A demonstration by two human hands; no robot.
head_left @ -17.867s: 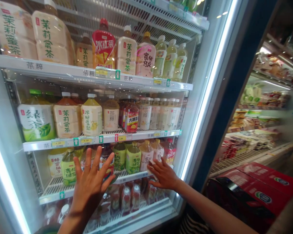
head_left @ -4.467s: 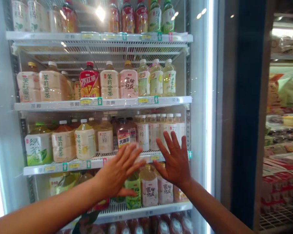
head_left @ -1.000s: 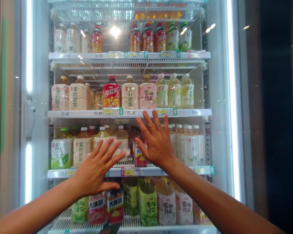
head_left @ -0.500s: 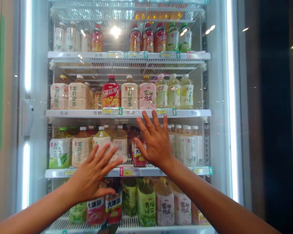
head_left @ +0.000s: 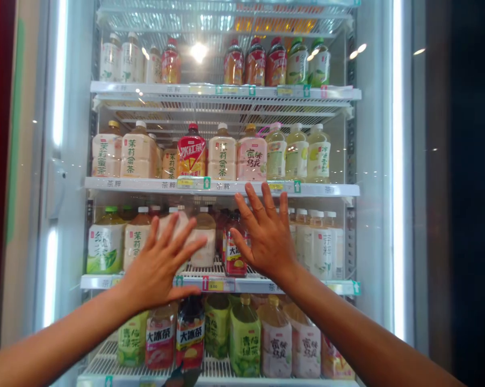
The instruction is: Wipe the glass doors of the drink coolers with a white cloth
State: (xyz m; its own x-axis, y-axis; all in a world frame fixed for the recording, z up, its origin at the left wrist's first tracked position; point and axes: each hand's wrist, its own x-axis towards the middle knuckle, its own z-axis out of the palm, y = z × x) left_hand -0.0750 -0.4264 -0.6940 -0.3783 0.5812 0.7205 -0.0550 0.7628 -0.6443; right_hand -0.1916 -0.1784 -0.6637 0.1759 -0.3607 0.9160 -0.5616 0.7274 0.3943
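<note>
"So, how does the left hand point(head_left: 165, 263) stand?"

"Wide open, fingers fanned, its back to us, thumb stuck out sideways over the front edge of the middle shelf point(head_left: 262, 284). I can't see it gripping anything. There's a pale blur point(head_left: 181, 220) by its fingers, and I can't tell what that is."

"And the right hand point(head_left: 268, 236)?"

"Spread as well, thumb pointing left, with nothing visible in its grip. From here its fingertips come up to the front edge of the shelf above point(head_left: 326, 190)."

"Where's the glass door point(head_left: 375, 242)?"

"In front of all the shelves, between them and the hands. Both palms face it and look laid flat on it, though the contact itself is hidden. A lamp reflection point(head_left: 198, 52) shows in it."

"What's on the middle shelf?"

"A green tea bottle point(head_left: 105, 242) at the left end, white-labelled bottles point(head_left: 325, 250) at the right end, and an iced tea bottle point(head_left: 236, 258) near the front edge, partly covered by the right hand."

"Higher up?"

"On the shelf above, a red bottle point(head_left: 192, 153) left of centre, a pink bottle point(head_left: 252, 156) right of centre, and pale bottles point(head_left: 318, 153) towards the right end."

"And lower?"

"On the shelf below point(head_left: 95, 380), a dark bottle point(head_left: 190, 333) and a green bottle point(head_left: 245, 338), both near the front edge."
</note>
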